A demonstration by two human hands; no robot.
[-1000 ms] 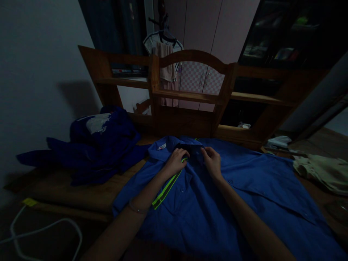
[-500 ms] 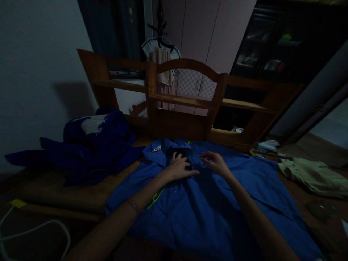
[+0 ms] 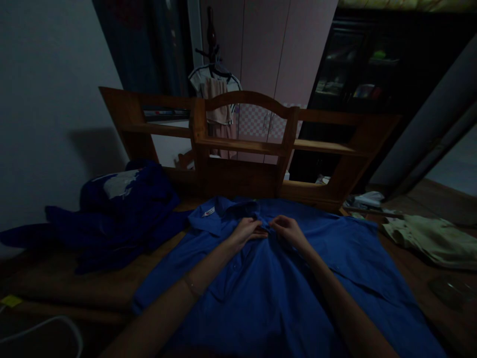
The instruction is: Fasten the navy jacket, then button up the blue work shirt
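A blue collared shirt [image 3: 238, 308] lies spread front side up across the wooden desk, its collar at the far end with a small white label inside. Just below the collar, my left hand [image 3: 247, 233] pinches the front edge of the shirt. Close beside it on the right, my right hand [image 3: 287, 229] has its fingertips closed on the shirt's front placket. The fingers of both hands nearly meet there, and the button or buttonhole between them is too dark and small to make out. A thin bracelet circles my left forearm.
A crumpled dark blue garment [image 3: 122, 214] lies on the left of the desk [image 3: 112, 278]. Behind stands a wooden shelf frame [image 3: 242, 145]. Light folded cloth [image 3: 434, 241] and a clear glass object [image 3: 452, 288] are at the right. A white cable [image 3: 61, 320] loops at lower left.
My left hand, spread over the collar opening before, has closed on the shirt front. My right hand has moved left and closed on the cloth too. The view has shifted slightly.
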